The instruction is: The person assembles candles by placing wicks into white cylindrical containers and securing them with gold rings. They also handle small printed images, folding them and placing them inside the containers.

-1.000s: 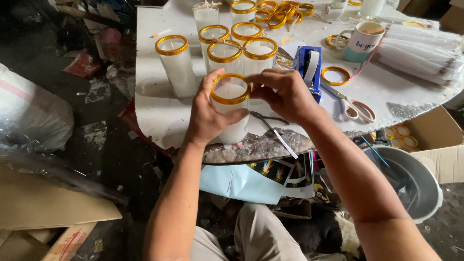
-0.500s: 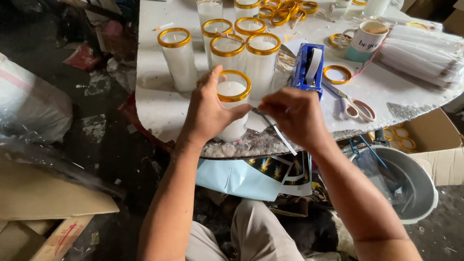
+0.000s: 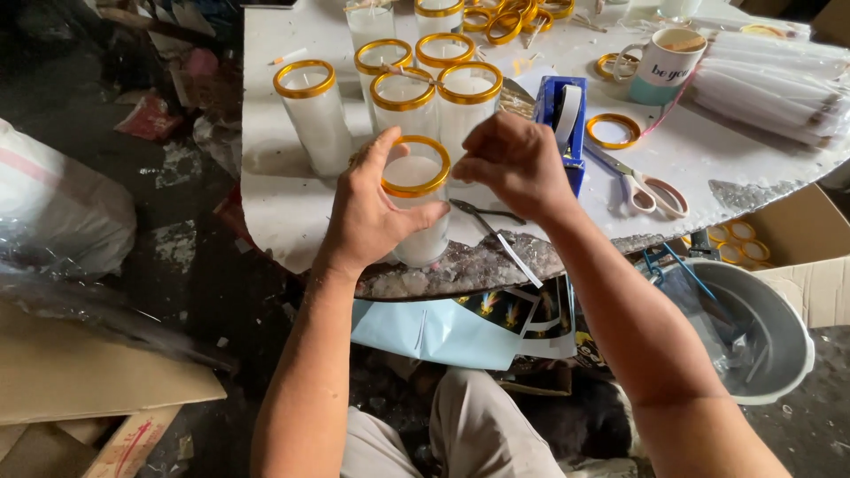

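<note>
White candle glass (image 3: 416, 208), gold rim (image 3: 416, 166)

A tall white candle (image 3: 416, 208) in clear glass with a gold rim band stands upright at the tabletop's (image 3: 283, 204) near edge, just before five similar candles.

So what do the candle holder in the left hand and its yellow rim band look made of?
The candle holder looks like clear glass filled with white wax: see-through wall, milky core. Its rim band seems shiny gold plastic or tape, judging by the gloss; I can't tell which. The left hand grips the holder.
</note>
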